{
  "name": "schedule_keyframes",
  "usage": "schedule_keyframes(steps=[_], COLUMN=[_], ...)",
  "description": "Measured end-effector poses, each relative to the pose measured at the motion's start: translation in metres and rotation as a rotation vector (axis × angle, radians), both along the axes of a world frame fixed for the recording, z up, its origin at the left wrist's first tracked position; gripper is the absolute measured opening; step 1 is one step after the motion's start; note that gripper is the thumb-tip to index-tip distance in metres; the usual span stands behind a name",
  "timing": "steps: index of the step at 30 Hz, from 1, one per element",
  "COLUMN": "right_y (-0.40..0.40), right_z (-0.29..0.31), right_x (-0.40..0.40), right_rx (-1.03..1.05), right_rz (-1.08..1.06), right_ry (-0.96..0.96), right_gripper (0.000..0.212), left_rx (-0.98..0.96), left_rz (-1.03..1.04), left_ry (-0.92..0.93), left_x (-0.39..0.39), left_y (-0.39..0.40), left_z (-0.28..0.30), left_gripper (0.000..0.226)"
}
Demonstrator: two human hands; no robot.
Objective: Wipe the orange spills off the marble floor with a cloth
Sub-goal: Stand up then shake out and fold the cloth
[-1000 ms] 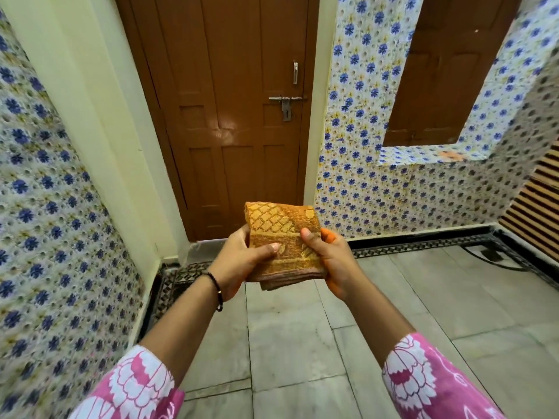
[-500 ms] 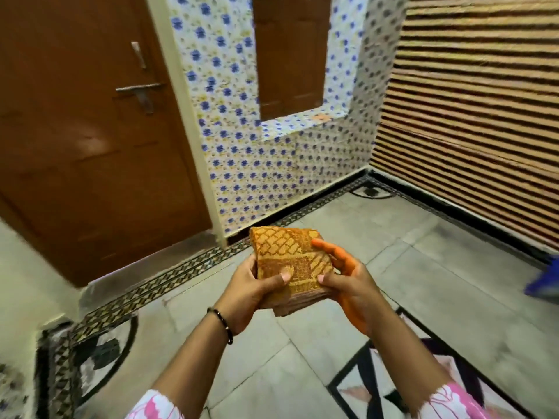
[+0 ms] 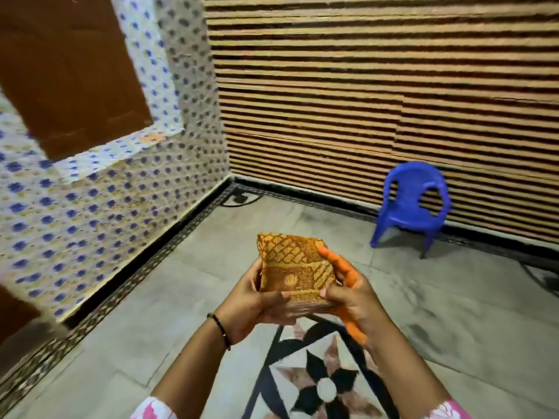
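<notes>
A folded orange cloth (image 3: 295, 266) with a woven lattice pattern is held up in front of me, above the floor. My left hand (image 3: 252, 300) grips its left and lower edge, thumb on top. My right hand (image 3: 351, 293) grips its right edge; that hand's fingers and outer edge are stained orange. The grey marble floor (image 3: 438, 313) lies below. No orange spill shows on the floor in this view.
A small blue plastic chair (image 3: 411, 204) stands against the striped wall (image 3: 378, 86) at right. A flower inlay (image 3: 325, 385) marks the floor beneath my arms. Blue-flowered tiles (image 3: 90, 207) cover the left wall, with a brown shutter (image 3: 66, 68) above. A black cable (image 3: 242, 199) lies in the corner.
My view has swung right, from the brown door to the striped wall and blue chair. Both hands keep holding the folded cloth in front of me.
</notes>
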State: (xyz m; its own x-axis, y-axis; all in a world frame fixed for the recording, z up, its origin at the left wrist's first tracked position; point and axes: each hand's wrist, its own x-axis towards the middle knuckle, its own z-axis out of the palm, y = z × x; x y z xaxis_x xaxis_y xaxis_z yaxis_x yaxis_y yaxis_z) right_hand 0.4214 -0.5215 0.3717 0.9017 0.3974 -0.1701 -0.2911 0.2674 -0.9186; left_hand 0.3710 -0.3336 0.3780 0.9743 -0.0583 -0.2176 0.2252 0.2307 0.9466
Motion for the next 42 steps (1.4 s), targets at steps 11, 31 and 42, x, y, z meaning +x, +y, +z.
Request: schedule_keyframes(steps=[11,31,42], right_y=[-0.112,-0.232,-0.362], right_z=[-0.036,-0.048,-0.073], right_x=[0.126,0.466,0.666], right_rx=[0.048,-0.238,-0.144], right_rz=[-0.401,-0.662,-0.581], right_ry=[0.101,0.126,0.400], right_gripper=[0.068,0.069,0.042], left_rx=[0.087,0.003,0.036], left_rz=[-0.319,-0.489,-0.364], left_ry=[0.077,0.131,0.171], left_x=[0.206,0.580,0.752], left_y=[-0.114,-0.255,-0.371], left_z=[-0.034,-0.080,-0.098], left_gripper=[0.065,0.073,0.063])
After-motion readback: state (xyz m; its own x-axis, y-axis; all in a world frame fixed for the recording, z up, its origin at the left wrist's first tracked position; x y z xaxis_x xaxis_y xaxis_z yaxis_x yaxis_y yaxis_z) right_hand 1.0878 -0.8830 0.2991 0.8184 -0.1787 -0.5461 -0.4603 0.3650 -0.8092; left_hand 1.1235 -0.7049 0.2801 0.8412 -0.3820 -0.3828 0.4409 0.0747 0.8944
